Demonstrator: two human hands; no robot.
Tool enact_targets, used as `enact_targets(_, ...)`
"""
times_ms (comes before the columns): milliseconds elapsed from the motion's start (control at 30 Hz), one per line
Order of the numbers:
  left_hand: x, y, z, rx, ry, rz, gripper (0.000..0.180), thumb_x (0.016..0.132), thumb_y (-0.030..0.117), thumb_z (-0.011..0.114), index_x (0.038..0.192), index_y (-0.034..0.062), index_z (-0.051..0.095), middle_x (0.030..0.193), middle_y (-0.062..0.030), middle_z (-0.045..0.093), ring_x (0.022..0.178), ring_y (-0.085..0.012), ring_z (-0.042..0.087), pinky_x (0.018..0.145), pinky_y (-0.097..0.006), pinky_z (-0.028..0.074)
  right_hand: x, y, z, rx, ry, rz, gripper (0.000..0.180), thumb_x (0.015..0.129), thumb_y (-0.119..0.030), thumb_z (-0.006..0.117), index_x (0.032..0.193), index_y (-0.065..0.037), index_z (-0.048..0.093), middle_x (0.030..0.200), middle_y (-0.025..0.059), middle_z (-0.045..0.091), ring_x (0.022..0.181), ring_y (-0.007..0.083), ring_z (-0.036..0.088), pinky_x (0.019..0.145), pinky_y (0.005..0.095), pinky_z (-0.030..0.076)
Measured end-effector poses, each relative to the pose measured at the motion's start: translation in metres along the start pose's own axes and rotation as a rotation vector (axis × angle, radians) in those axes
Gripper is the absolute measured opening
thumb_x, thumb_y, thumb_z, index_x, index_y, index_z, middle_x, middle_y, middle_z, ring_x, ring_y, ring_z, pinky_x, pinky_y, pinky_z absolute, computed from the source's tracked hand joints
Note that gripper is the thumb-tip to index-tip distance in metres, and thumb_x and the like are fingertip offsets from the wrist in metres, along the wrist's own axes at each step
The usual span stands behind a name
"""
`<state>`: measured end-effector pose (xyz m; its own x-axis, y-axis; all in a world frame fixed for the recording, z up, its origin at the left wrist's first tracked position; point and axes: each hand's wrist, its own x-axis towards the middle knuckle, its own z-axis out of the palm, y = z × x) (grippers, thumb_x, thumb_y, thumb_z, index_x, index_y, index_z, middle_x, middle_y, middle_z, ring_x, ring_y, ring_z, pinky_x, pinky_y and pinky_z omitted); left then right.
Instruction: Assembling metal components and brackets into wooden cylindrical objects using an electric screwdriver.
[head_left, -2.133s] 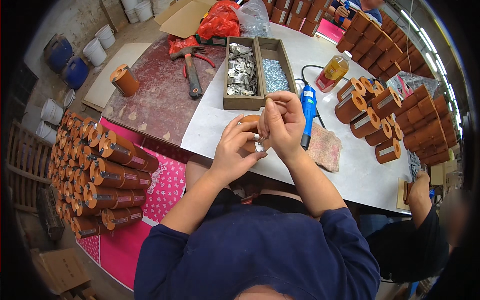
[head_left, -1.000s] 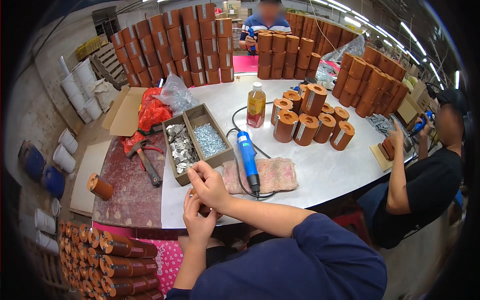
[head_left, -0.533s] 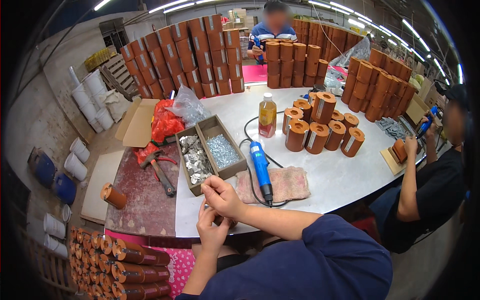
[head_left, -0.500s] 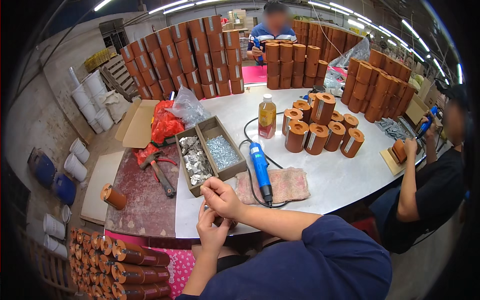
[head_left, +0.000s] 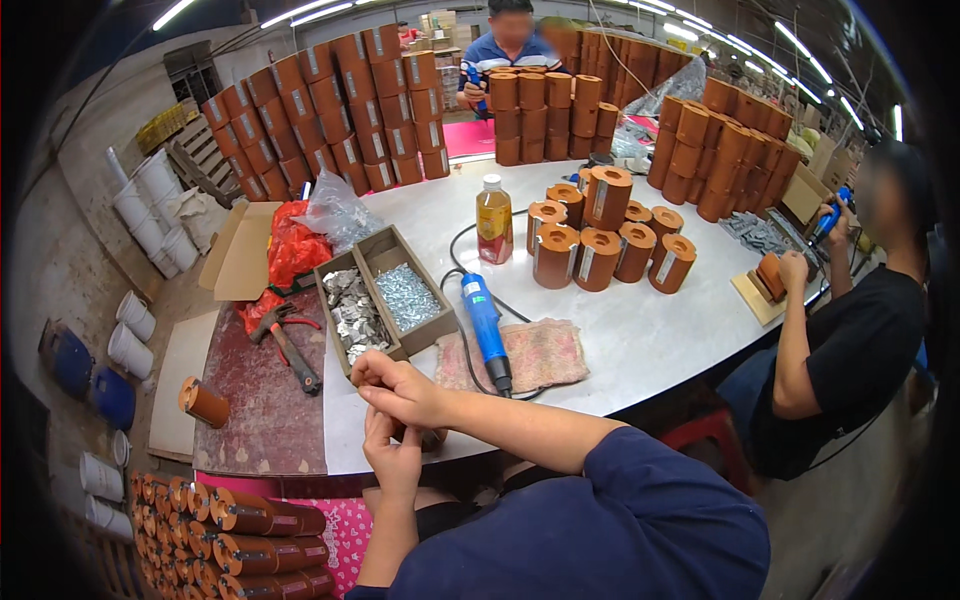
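My right hand (head_left: 402, 390) is closed, its fingertips pinched together just in front of a divided wooden box (head_left: 402, 342). Below it, my left hand (head_left: 393, 455) is bent with its fingertips against the right hand's. Whatever small piece they hold is hidden by the fingers. One side of the box holds flat silvery metal pieces (head_left: 355, 308); the other is filled with small screws (head_left: 404, 297). To the right, a blue electric screwdriver (head_left: 484, 325) lies on a folded pinkish cloth (head_left: 545, 352).
A hammer (head_left: 290, 350) and red-handled pliers (head_left: 298, 322) lie left of the box. A bottle (head_left: 494, 220) stands behind the screwdriver, beside several brown cylinders (head_left: 598, 258). Stacked cylinders (head_left: 340, 120) line the far edge. Co-workers sit opposite and at right (head_left: 850, 330), each with a blue driver.
The whole view has shifted, so the table sits a little further left and higher. My hands stay together by the box, the right fingers now lower over the left fingertips.
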<state>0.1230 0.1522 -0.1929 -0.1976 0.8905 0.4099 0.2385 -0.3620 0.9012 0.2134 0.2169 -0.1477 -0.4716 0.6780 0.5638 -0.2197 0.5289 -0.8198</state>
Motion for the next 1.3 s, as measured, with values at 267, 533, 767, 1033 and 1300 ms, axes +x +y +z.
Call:
enact_targets(267,0.002,0.001,0.002,0.144,-0.023,0.178,0.011,0.067,0.004,0.064,0.065,-0.0015,0.054,0.071,-0.0100,0.058,0.084,-0.0261,0.055,0.092,-0.041,0.033,-0.014,-0.012,0.011,-0.173,0.462,0.148,0.019,0.083,-0.017,0.052,0.085,-0.001,0.042,0.064,0.0129,0.051,0.055,0.0223,0.051,0.051,0.0327,0.040)
enact_targets(533,0.001,0.002,0.000,0.117,-0.059,0.093,0.009,0.065,0.002,0.062,0.070,-0.0025,0.056,0.070,-0.0109,0.057,0.085,-0.0265,0.055,0.093,-0.040,0.033,-0.008,-0.004,0.023,-0.037,0.530,0.167,0.010,0.084,-0.010,0.048,0.084,0.000,0.045,0.058,0.0066,0.048,0.052,0.0103,0.045,0.047,0.0265,0.037)
enact_targets(767,0.002,0.004,-0.002,0.048,-0.008,0.099,0.027,0.059,0.001,0.066,0.085,-0.0014,0.060,0.077,-0.0143,0.060,0.100,-0.0299,0.053,0.090,-0.037,0.036,-0.005,-0.007,0.025,-0.089,0.473,0.049,0.009,0.083,-0.008,0.049,0.080,0.000,0.046,0.053,0.0059,0.046,0.046,0.0088,0.042,0.043,0.0264,0.034)
enact_targets(1033,0.003,-0.008,-0.010,0.178,-0.137,0.229,0.027,0.058,-0.003,0.064,0.084,-0.0019,0.058,0.099,-0.0109,0.057,0.080,-0.0154,0.055,0.066,-0.026,0.044,-0.007,0.001,0.021,-0.010,0.400,0.006,0.009,0.084,-0.007,0.049,0.080,0.000,0.046,0.056,0.0037,0.045,0.051,0.0063,0.040,0.044,0.0237,0.033)
enact_targets(1300,0.001,0.005,-0.009,0.159,-0.096,0.137,0.023,0.057,0.003,0.069,0.078,-0.0010,0.058,0.073,-0.0126,0.059,0.087,-0.0294,0.057,0.089,-0.037,0.037,-0.013,0.004,0.024,-0.021,0.410,0.045,0.008,0.084,-0.009,0.049,0.081,-0.001,0.047,0.062,0.0021,0.045,0.056,0.0057,0.042,0.049,0.0219,0.035)
